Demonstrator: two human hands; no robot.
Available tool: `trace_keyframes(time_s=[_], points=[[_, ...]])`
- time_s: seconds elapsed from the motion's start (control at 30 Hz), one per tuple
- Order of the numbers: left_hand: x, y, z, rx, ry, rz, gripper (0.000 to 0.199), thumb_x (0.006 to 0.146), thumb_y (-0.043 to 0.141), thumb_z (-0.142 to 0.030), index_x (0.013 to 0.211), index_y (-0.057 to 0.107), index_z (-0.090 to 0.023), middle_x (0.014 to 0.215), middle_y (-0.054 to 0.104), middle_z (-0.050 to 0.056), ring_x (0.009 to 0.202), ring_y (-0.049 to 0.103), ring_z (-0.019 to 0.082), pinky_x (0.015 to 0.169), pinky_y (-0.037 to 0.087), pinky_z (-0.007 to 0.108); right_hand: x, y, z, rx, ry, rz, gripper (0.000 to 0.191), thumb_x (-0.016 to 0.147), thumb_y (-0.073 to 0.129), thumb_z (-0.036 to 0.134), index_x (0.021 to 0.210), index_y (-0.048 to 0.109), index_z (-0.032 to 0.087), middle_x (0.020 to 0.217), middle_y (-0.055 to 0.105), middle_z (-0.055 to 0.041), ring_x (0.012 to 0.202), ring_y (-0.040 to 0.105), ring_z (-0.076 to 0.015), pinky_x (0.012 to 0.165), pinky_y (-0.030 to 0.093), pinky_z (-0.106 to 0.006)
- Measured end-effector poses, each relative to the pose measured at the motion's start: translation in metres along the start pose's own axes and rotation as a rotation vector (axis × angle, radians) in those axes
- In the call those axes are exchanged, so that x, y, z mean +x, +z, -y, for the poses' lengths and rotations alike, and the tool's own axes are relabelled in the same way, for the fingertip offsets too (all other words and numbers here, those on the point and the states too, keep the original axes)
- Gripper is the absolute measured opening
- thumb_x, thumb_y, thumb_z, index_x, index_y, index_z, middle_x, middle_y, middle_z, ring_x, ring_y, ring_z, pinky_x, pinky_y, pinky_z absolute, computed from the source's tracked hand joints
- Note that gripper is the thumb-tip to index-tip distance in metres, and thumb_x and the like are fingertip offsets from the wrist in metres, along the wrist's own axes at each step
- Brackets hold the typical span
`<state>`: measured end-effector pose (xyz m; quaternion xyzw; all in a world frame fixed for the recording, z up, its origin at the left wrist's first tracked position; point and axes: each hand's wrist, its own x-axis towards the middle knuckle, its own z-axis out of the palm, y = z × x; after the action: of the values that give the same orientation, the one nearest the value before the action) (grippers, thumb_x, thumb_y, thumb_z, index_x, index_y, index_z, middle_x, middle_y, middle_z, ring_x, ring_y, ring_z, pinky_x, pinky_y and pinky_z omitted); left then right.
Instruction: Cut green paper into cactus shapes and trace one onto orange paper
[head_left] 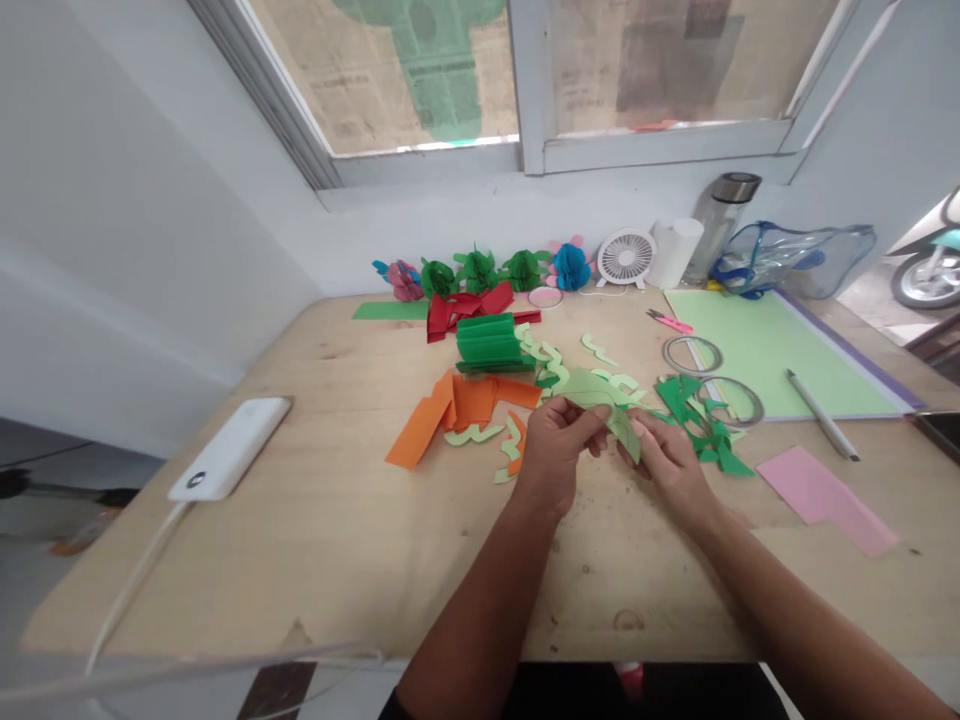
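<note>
Between my two hands is a light green paper piece [592,390] with a curved edge and faint drawn lines. My left hand [559,445] pinches it on the left, thumb on top. On the right side my right hand [667,460] grips its lower right part, fingers closed. Just beyond lie wavy light green paper cutouts [551,360]. Left of my left hand are folded orange paper strips [427,420], and behind them pleated dark green paper [491,340]. Dark green scraps [720,440] lie right of my right hand.
Paper pompom figures [480,270], a small white fan [626,258] and a bottle [724,225] stand along the wall. Pink snips [671,321], tape rings [694,354], a grey pen [821,412] and pink paper [825,500] lie right. A cabled power bank [232,447] lies left.
</note>
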<state>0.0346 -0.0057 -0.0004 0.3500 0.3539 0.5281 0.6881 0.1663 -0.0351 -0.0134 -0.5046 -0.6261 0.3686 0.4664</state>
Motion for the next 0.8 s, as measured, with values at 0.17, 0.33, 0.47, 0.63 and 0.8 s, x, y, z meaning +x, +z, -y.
trace_keyframes(time_s=[0.17, 0.33, 0.47, 0.63, 0.8], points=[[0.0002, 0.0007, 0.0023, 0.062, 0.049, -0.03, 0.02, 0.064, 0.074, -0.029, 0.063, 0.06, -0.014, 0.051, 0.053, -0.003, 0.045, 0.042, 0.006, 0.047, 0.031, 0.022, 0.0015, 0.0001, 0.0026, -0.023, 0.009, 0.011, 0.05, 0.09, 0.039, 0.058, 0.057, 0.045, 0.021, 0.052, 0.039, 0.0022, 0.046, 0.031, -0.0112, 0.045, 0.024, -0.027], [-0.002, 0.0041, 0.0018, 0.103, 0.082, -0.05, 0.017, 0.064, 0.072, -0.028, 0.063, 0.059, -0.016, 0.051, 0.052, -0.003, 0.045, 0.041, 0.007, 0.046, 0.031, 0.022, 0.0017, 0.0003, 0.0004, 0.004, 0.067, -0.006, 0.048, 0.089, 0.044, 0.054, 0.054, 0.044, 0.021, 0.05, 0.037, 0.0024, 0.045, 0.027, -0.0114, 0.044, 0.021, -0.027], [-0.005, 0.0076, -0.0018, 0.133, 0.085, -0.08, 0.017, 0.064, 0.07, -0.027, 0.061, 0.057, -0.017, 0.048, 0.048, -0.004, 0.045, 0.04, 0.007, 0.046, 0.031, 0.022, 0.0008, 0.0009, 0.0003, -0.024, 0.058, -0.017, 0.047, 0.089, 0.044, 0.052, 0.053, 0.043, 0.022, 0.047, 0.034, 0.0031, 0.045, 0.028, -0.0118, 0.045, 0.023, -0.027], [-0.0065, 0.0088, -0.0031, 0.137, 0.107, -0.09, 0.013, 0.065, 0.068, -0.024, 0.063, 0.058, -0.017, 0.049, 0.051, -0.004, 0.045, 0.04, 0.007, 0.047, 0.032, 0.022, 0.0003, 0.0023, 0.0009, 0.018, 0.045, 0.002, 0.044, 0.089, 0.044, 0.048, 0.053, 0.042, 0.022, 0.048, 0.035, 0.0035, 0.045, 0.029, -0.0113, 0.045, 0.024, -0.027], [-0.0065, 0.0083, -0.0021, 0.139, 0.112, -0.114, 0.01, 0.065, 0.069, -0.023, 0.064, 0.06, -0.018, 0.049, 0.052, -0.003, 0.05, 0.047, 0.01, 0.048, 0.035, 0.022, 0.0005, 0.0031, 0.0019, 0.015, 0.048, 0.009, 0.044, 0.089, 0.043, 0.047, 0.053, 0.042, 0.021, 0.048, 0.036, 0.0033, 0.045, 0.029, -0.0113, 0.045, 0.024, -0.027]])
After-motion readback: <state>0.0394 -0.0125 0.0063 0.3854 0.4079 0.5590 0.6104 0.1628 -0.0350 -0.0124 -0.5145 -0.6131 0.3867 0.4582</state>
